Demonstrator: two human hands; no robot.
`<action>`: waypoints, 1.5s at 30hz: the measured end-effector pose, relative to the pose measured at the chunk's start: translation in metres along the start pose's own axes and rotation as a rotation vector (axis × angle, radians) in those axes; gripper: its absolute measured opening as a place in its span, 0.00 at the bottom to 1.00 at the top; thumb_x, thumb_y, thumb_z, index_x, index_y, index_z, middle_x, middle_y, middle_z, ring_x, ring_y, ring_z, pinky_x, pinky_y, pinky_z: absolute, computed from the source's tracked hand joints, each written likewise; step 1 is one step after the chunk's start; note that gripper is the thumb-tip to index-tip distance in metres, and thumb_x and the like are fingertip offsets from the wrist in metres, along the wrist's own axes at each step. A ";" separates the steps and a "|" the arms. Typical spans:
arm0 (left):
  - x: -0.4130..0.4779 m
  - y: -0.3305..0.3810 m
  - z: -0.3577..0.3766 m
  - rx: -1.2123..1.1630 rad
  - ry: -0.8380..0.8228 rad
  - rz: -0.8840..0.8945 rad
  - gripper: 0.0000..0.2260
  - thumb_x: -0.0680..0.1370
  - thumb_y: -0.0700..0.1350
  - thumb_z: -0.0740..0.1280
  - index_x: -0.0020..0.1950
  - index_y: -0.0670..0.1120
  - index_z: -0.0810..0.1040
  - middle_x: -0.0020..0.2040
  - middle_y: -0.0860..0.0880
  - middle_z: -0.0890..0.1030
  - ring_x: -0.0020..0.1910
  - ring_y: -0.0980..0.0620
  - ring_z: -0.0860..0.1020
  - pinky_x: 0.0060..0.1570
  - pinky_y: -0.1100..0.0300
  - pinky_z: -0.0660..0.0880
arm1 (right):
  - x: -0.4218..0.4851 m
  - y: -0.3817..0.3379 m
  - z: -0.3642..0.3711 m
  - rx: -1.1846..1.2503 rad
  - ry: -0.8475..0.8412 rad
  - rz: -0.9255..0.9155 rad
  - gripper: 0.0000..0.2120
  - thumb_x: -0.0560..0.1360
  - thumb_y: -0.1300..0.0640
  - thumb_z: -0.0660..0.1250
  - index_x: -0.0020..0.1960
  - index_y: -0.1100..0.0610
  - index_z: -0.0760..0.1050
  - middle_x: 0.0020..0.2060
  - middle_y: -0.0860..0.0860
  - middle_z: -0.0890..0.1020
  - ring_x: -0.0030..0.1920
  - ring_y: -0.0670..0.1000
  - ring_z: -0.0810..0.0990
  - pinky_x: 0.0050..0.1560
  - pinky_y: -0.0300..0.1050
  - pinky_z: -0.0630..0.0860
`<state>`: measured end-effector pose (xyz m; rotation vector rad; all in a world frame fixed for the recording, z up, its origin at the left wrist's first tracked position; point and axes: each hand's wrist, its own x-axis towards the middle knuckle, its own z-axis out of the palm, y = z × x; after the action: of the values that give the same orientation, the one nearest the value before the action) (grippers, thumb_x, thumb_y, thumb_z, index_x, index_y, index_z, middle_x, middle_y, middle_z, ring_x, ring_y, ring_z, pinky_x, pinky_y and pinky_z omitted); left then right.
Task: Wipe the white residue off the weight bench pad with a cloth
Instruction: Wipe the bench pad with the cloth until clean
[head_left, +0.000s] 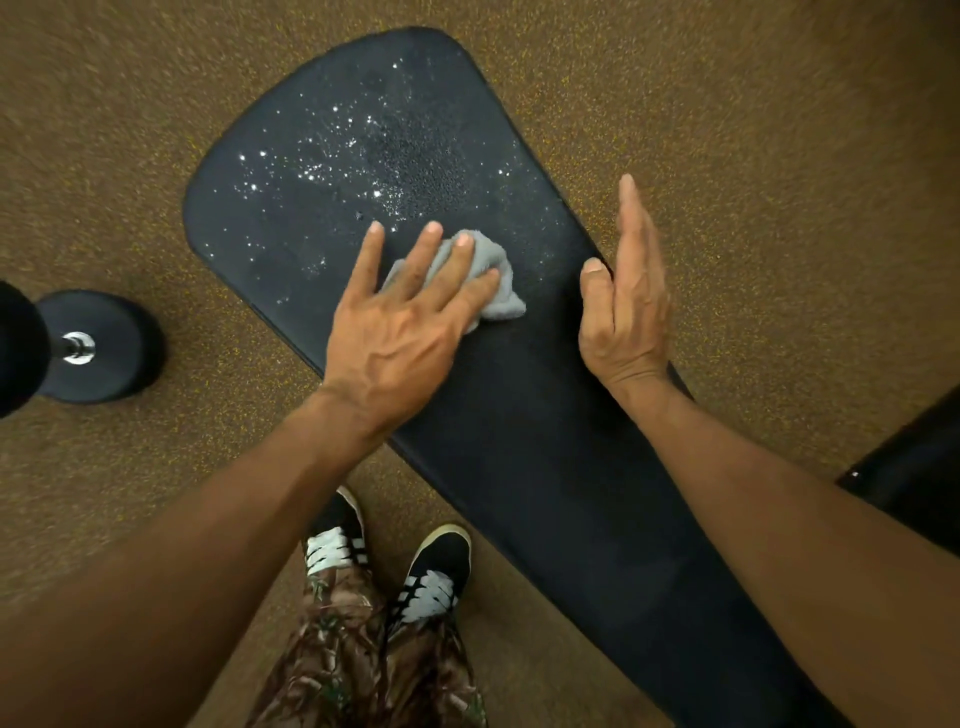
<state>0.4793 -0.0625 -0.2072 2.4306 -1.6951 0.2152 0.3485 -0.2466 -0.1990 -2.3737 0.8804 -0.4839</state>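
Two hands worked the bench pad: the left hand lay fingers spread, pressing a grey cloth flat just below the white residue, presumably for broad contact; the right hand, fingers together and holding nothing, braced the pad's far edge.

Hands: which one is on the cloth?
The left hand, fingers spread flat, pressing the grey cloth onto the bench pad. The right hand rests edge-on at the pad's right side, touching no cloth.
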 end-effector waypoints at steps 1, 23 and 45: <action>0.009 0.004 0.001 0.005 0.001 -0.062 0.18 0.82 0.43 0.65 0.72 0.48 0.75 0.72 0.43 0.75 0.73 0.37 0.71 0.72 0.31 0.62 | 0.000 0.000 0.000 -0.007 -0.003 -0.001 0.31 0.78 0.56 0.55 0.79 0.65 0.56 0.77 0.60 0.64 0.77 0.56 0.63 0.75 0.58 0.64; 0.015 0.015 0.000 -0.079 0.041 0.072 0.13 0.79 0.44 0.64 0.63 0.49 0.81 0.67 0.45 0.81 0.67 0.40 0.78 0.67 0.36 0.70 | 0.000 0.002 0.000 -0.028 -0.064 -0.035 0.32 0.78 0.54 0.54 0.79 0.64 0.56 0.77 0.59 0.64 0.78 0.55 0.62 0.75 0.55 0.63; 0.029 0.033 0.002 -0.058 -0.170 -0.189 0.25 0.83 0.59 0.58 0.79 0.54 0.64 0.80 0.40 0.63 0.78 0.34 0.60 0.74 0.32 0.55 | -0.001 0.001 0.000 -0.036 -0.062 -0.037 0.32 0.78 0.53 0.55 0.79 0.63 0.57 0.77 0.58 0.64 0.78 0.55 0.63 0.75 0.55 0.63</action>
<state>0.4583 -0.1009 -0.2010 2.6094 -1.4954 -0.0664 0.3469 -0.2467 -0.1997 -2.4283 0.8250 -0.4101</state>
